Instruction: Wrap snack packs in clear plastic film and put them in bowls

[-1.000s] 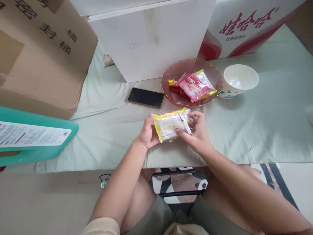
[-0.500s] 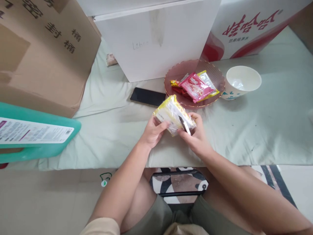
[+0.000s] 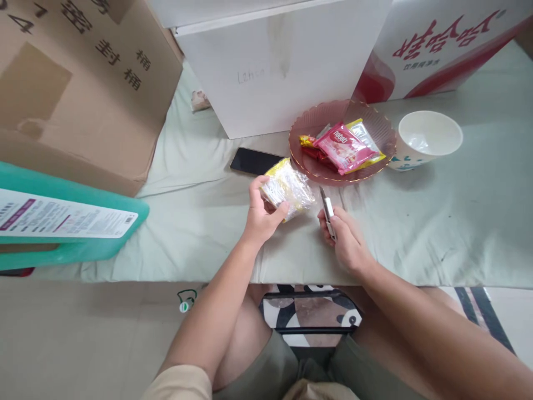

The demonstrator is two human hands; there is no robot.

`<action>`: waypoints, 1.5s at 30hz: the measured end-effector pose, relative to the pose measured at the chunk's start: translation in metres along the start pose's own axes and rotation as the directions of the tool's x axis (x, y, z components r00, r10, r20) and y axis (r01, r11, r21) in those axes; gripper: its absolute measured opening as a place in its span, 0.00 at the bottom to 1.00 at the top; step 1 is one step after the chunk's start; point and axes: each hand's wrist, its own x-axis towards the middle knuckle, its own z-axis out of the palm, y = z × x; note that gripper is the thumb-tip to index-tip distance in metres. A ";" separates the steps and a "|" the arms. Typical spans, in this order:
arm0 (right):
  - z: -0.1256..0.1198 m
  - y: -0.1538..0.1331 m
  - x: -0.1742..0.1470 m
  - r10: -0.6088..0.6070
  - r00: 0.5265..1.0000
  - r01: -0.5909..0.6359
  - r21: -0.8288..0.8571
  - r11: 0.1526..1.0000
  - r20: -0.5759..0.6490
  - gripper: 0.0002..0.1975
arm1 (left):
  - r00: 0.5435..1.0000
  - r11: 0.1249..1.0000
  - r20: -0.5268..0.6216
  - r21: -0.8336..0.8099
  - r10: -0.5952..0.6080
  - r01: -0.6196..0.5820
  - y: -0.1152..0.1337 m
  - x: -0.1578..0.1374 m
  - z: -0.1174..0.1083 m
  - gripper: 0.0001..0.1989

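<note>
My left hand (image 3: 265, 214) grips a clear-and-yellow snack packet (image 3: 288, 190) by its left edge, thumb in front, just before the phone. The packet's wrap looks crinkled and shiny. In my right hand (image 3: 345, 236) is a small utility knife (image 3: 328, 214) with a white handle, its dark blade pointing up and away from me. The fingers are wrapped round the handle, and the blade is apart from the packet. Behind both hands stands a pink ribbed plate (image 3: 302, 150) with a gold rim. Several wrapped snacks (image 3: 343, 147) lie in it, a pink one on top.
A black phone (image 3: 252, 160) lies left of the plate; a white paper cup (image 3: 428, 139) stands right of it. White boxes (image 3: 283, 72) and a cardboard box (image 3: 95, 105) rise behind. A green jug (image 3: 83, 222) lies at left on the cloth-covered table (image 3: 200, 239).
My right hand has let go of the packet's right side and moved right and down with the knife. My left hand alone now holds the packet. The view has shifted slightly.
</note>
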 end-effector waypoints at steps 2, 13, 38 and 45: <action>0.003 -0.001 0.001 0.040 0.999 -0.040 0.089 0.995 0.005 0.17 | 0.999 0.998 0.031 0.057 0.026 -0.028 -0.003 -0.003 0.001 0.34; 0.010 -0.012 0.011 -0.012 0.995 0.010 0.013 1.000 0.104 0.26 | 0.992 0.966 0.123 0.253 0.030 -0.060 0.001 -0.011 0.005 0.32; 0.014 -0.021 0.017 0.070 0.984 -0.054 -0.103 0.993 0.166 0.22 | 0.994 0.996 -0.082 0.057 0.070 -0.065 0.020 -0.004 0.008 0.37; 0.014 -0.021 0.016 0.077 0.985 -0.053 -0.153 0.987 0.156 0.21 | 0.985 0.998 -0.161 0.026 0.068 -0.065 0.029 0.003 0.006 0.43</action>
